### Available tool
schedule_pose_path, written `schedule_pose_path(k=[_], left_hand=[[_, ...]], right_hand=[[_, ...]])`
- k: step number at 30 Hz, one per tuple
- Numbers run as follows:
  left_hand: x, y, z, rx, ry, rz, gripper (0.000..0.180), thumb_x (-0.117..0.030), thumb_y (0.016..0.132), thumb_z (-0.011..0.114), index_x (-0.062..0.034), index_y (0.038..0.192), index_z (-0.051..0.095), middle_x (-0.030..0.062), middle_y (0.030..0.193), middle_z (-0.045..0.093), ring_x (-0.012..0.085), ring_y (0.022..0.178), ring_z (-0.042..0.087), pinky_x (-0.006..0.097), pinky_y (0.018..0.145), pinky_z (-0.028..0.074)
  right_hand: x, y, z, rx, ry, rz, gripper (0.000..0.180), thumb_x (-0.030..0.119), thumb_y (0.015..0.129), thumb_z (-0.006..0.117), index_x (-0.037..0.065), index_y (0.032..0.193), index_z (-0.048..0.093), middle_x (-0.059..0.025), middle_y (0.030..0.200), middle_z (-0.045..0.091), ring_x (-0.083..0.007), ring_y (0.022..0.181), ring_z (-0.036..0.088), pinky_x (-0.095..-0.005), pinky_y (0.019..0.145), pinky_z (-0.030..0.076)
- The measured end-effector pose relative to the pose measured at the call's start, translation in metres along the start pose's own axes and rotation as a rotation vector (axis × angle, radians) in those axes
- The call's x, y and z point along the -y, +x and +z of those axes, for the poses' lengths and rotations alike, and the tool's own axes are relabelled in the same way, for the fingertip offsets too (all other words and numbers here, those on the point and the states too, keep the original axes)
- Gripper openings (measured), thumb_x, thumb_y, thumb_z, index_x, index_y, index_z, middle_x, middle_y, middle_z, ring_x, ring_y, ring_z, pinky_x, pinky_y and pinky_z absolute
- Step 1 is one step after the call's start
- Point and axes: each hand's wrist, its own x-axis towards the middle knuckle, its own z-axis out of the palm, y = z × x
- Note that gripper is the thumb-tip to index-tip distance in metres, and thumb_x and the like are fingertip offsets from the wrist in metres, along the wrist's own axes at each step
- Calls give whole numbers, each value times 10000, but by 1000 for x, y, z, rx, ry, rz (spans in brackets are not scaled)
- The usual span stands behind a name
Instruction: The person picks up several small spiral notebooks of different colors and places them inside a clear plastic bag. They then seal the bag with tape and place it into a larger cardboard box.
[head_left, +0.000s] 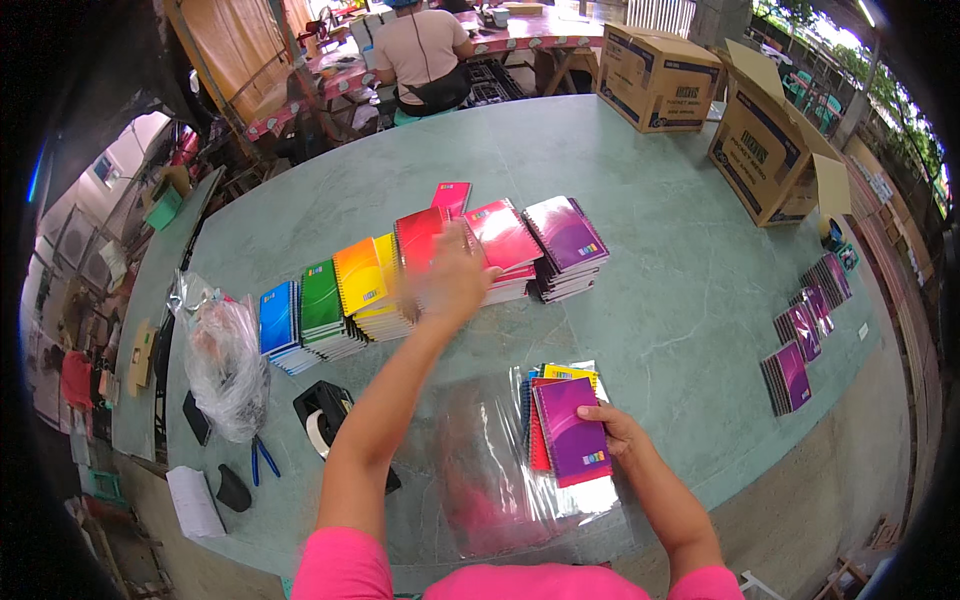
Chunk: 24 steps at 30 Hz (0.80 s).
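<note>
My right hand (617, 432) grips a loosely fanned set of small spiral notebooks by its right edge. A purple notebook (572, 425) lies on top, with red, yellow and blue ones showing beneath it. Under the set is a clear plastic sheet or bag (485, 490). My left hand (452, 280) is stretched over the row of stacks at the red notebooks (420, 232); motion smears its fingers. Along that row stand blue (278, 315), green (321, 295), orange-yellow (360, 275), pink-red (503, 235) and purple (567, 235) notebook stacks. One pink-red notebook (453, 196) lies behind them.
At the left lie crumpled clear plastic (222, 365), a black tape dispenser (325, 412), blue-handled pliers or cutters (264, 460) and a folded white paper (195, 502). Wrapped purple notebook packs (786, 378) line the right side. Two cardboard boxes (660, 80) stand far right. A person (420, 55) sits beyond the table.
</note>
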Motion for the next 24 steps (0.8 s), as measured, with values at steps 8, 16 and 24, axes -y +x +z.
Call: schedule_pose_path(k=[8, 16, 24], left_hand=[[68, -9, -37, 362, -145, -85, 332, -182, 777, 596, -6, 1054, 550, 170, 989, 623, 259, 965, 598, 370, 810, 464], [-22, -74, -91, 466, -739, 641, 228, -43, 771, 513, -49, 983, 595, 145, 1028, 595, 288, 1005, 533, 406, 914, 398], [148, -87, -44, -66, 247, 12, 208, -112, 785, 509, 7, 944, 572, 185, 900, 565, 333, 853, 556, 425, 731, 452]], right_hand=[[-1, 20, 5, 41, -91, -40, 515, 149, 776, 634, -34, 1208, 421, -167, 1089, 577, -261, 953, 603, -389, 868, 493], [-6, 24, 45, 274, 340, 27, 673, 414, 814, 573, -63, 1252, 390, -213, 1162, 541, -320, 1074, 540, -453, 992, 385], [-12, 26, 38, 32, 179, 23, 452, 137, 759, 603, -46, 1154, 479, -199, 1079, 584, -316, 971, 597, -446, 872, 480]])
